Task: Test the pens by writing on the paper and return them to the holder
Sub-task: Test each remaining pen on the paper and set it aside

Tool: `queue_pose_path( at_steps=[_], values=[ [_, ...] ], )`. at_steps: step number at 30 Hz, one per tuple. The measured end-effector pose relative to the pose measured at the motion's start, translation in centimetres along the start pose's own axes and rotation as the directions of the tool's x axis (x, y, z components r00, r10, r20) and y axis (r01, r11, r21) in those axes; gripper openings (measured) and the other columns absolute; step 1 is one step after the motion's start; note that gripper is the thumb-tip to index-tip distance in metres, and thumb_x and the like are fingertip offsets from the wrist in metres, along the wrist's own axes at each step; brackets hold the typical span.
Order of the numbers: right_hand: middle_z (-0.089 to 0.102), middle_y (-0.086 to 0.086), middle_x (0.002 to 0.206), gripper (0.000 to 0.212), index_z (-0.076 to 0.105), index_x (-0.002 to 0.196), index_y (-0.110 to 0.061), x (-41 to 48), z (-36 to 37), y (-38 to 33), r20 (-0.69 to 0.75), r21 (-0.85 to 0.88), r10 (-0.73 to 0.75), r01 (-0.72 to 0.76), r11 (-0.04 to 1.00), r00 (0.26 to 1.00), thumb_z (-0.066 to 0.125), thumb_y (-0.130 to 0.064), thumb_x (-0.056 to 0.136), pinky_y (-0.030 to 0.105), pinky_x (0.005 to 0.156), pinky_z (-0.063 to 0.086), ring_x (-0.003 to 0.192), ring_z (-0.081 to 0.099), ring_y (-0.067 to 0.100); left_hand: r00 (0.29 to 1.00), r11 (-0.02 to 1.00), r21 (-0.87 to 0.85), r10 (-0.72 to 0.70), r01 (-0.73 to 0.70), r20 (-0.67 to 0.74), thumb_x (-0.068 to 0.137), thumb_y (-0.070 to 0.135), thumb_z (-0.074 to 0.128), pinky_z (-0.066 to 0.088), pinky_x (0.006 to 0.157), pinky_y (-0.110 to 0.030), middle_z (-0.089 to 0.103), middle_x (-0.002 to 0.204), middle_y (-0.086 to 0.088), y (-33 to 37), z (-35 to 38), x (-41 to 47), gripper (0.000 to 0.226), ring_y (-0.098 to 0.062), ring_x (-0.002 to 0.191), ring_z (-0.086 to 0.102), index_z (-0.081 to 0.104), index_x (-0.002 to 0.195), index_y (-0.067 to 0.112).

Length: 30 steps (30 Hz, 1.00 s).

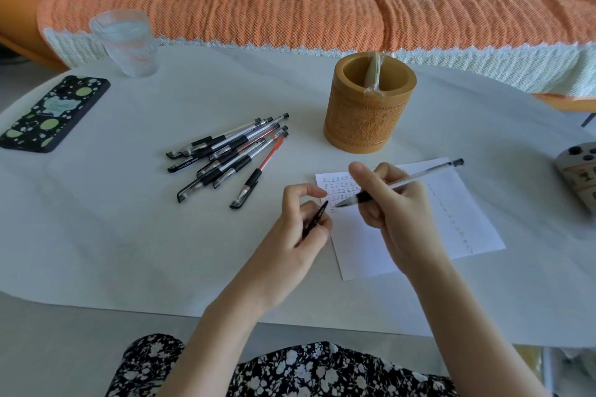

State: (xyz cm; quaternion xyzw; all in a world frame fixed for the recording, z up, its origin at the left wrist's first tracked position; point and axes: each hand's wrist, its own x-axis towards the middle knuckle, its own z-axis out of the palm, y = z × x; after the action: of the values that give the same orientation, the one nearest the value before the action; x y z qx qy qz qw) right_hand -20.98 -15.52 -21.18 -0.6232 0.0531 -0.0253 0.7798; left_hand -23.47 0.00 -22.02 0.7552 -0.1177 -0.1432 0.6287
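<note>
My right hand grips a clear gel pen with a black grip, its uncapped tip just above the white paper. The paper lies on the white table and carries rows of small written marks. My left hand pinches the black pen cap at the paper's left edge, close to the pen's tip. Several capped gel pens, one of them red, lie in a loose pile to the left. The carved bamboo pen holder stands upright behind the paper, with a plastic-wrapped item inside.
A phone in a dark patterned case lies at the far left. A clear drinking glass stands behind it. A small device sits at the right edge. An orange-covered sofa runs behind the table.
</note>
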Motion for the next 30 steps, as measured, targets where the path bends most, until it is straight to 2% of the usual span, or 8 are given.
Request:
queue_pose_path(
  at_steps=[3,6,8,12,15,19,24,30],
  values=[
    [0.028,-0.005,0.043,0.042,0.036,0.055,-0.012,-0.1,0.3,0.0,-0.025,-0.057,-0.013,0.012,0.998,1.000,0.068,-0.012,0.083,0.019,0.041,0.022,0.040,0.023,0.013,1.000,1.000,-0.009,0.021,-0.021,0.021,0.089,0.020,0.043,0.035,0.073,-0.026,0.046,0.084,-0.015,-0.1,0.1,0.0,0.027,-0.031,0.075,0.044,0.033,0.109,0.033],
    [0.028,-0.005,0.043,0.042,0.036,0.055,-0.012,-0.1,0.4,0.1,-0.015,-0.070,-0.002,0.001,0.998,1.000,0.065,-0.009,0.085,0.019,0.041,0.022,0.041,0.023,0.013,0.998,0.999,0.004,0.033,-0.033,0.058,0.095,0.006,0.040,0.035,0.070,-0.015,0.049,0.074,0.007,-0.3,0.3,0.0,0.029,-0.030,0.080,0.043,0.031,0.111,0.028],
    [0.028,-0.005,0.044,0.041,0.038,0.055,-0.011,-0.1,0.5,0.0,0.018,-0.105,0.024,-0.022,0.994,1.000,0.066,-0.010,0.085,0.018,0.040,0.023,0.041,0.023,0.013,0.997,0.999,0.027,0.031,-0.033,0.068,0.095,0.003,0.038,0.036,0.071,-0.013,0.050,0.074,0.012,-0.3,0.4,-0.1,0.030,-0.027,0.083,0.044,0.031,0.112,0.027],
    [0.034,-0.006,0.042,0.037,0.044,0.060,-0.008,-0.3,0.6,0.1,0.113,-0.201,0.063,-0.039,0.979,0.992,0.072,-0.022,0.078,0.018,0.040,0.024,0.039,0.028,0.013,0.997,0.993,0.106,0.044,-0.051,0.061,0.097,0.010,0.039,0.040,0.075,-0.026,0.056,0.082,0.005,-0.1,0.6,-0.1,0.027,-0.022,0.083,0.050,0.028,0.110,0.030],
    [0.040,0.000,0.044,0.034,0.050,0.064,-0.007,-0.5,0.3,0.0,0.173,-0.224,0.062,-0.021,0.974,0.983,0.070,-0.034,0.070,0.019,0.041,0.027,0.041,0.035,0.015,0.997,0.987,0.137,0.078,-0.080,0.021,0.097,0.011,0.043,0.040,0.072,-0.022,0.060,0.078,0.011,-0.3,0.5,0.1,0.024,-0.010,0.071,0.050,0.030,0.110,0.026],
    [0.053,0.003,0.053,0.030,0.063,0.078,-0.003,-0.4,-0.3,-0.4,0.251,-0.177,0.066,-0.021,0.984,0.966,0.061,-0.033,0.079,0.018,0.044,0.034,0.046,0.046,0.013,0.990,0.985,0.131,0.122,-0.112,-0.071,0.095,0.014,0.049,0.042,0.061,-0.022,0.066,0.078,0.009,-0.5,0.1,0.3,0.016,-0.010,0.058,0.048,0.039,0.106,0.018],
    [0.058,0.003,0.057,0.032,0.065,0.086,0.005,-0.6,-0.5,-0.6,0.241,-0.173,0.032,0.010,0.985,0.970,0.059,-0.026,0.081,0.014,0.042,0.035,0.045,0.049,0.011,0.967,0.980,0.170,0.141,-0.106,-0.213,0.089,0.023,0.059,0.038,0.050,-0.016,0.067,0.072,0.004,-0.2,-0.1,0.3,0.011,-0.009,0.048,0.047,0.052,0.084,0.016],
    [0.057,0.001,0.054,0.025,0.065,0.087,0.006,-0.7,-0.1,-0.1,0.181,-0.176,0.026,0.006,0.984,0.983,0.060,-0.019,0.084,0.014,0.042,0.034,0.041,0.045,0.008,0.945,0.963,0.228,0.201,-0.142,-0.259,0.089,0.020,0.059,0.035,0.046,-0.023,0.060,0.061,0.000,-0.2,0.6,0.3,0.016,-0.010,0.041,0.040,0.050,0.078,0.013]
  ],
)
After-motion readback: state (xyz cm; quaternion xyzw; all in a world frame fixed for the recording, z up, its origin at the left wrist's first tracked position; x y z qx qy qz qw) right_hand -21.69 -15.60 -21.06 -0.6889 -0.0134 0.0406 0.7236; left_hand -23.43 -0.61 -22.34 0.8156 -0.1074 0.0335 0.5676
